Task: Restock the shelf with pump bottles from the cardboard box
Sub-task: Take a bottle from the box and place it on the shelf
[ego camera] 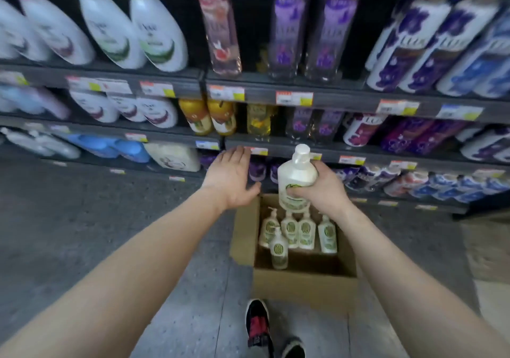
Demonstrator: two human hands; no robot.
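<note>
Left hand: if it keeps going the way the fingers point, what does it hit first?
Probably the shelf edge with its price tag. The left hand is open, fingers aimed up and forward at that strip. Depth is unclear, so the purple bottles beneath could come first.

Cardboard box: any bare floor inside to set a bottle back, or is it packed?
Brown cardboard box: near half of its floor is bare, between the front wall and the lone front bottle. The far end is crowded with a row of white pump bottles, under the right hand.

Head-worn view, forward and downward.
</note>
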